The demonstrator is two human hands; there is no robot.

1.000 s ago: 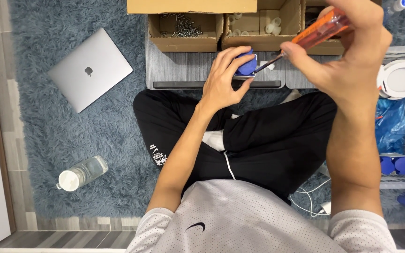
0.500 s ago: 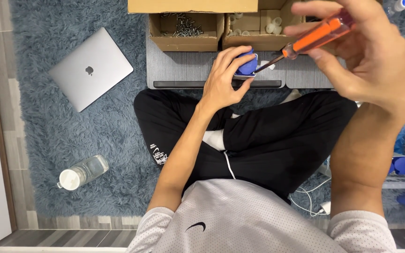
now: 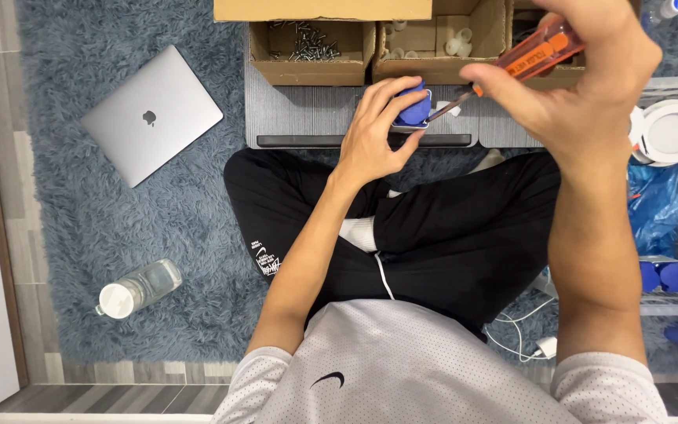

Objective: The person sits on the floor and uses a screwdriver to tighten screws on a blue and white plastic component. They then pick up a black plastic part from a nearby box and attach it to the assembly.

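Two hands meet at a small blue plug [image 3: 415, 110], a rounded plastic piece with a white face, held just above the near edge of a low grey tray [image 3: 308, 118]. The left hand [image 3: 378, 129] wraps it, fingers curled over the top and thumb underneath. The right hand [image 3: 582, 86] is clenched round a screwdriver [image 3: 523, 63] with a clear orange handle; its thin metal shaft slants down to the plug's right side, the tip touching it.

Behind the plug stand open cardboard boxes: one [image 3: 308, 51] with a loose heap of dark screws, the next [image 3: 441, 47] with small white plastic caps. The person sits cross-legged in black trousers and a pale speckled shirt on a shaggy blue-grey rug [image 3: 80, 220]. On the rug to the left lies a closed silver laptop [image 3: 151, 114], set askew, and nearer the body a clear plastic bottle [image 3: 139, 288] with a white cap lies on its side. To the right are a round white fitting [image 3: 672, 129], a crumpled blue bag [image 3: 653, 204], more blue plugs [image 3: 661, 276] in a wire rack, and a white cable [image 3: 523, 338]. Grey plank flooring [image 3: 9, 235] borders the rug
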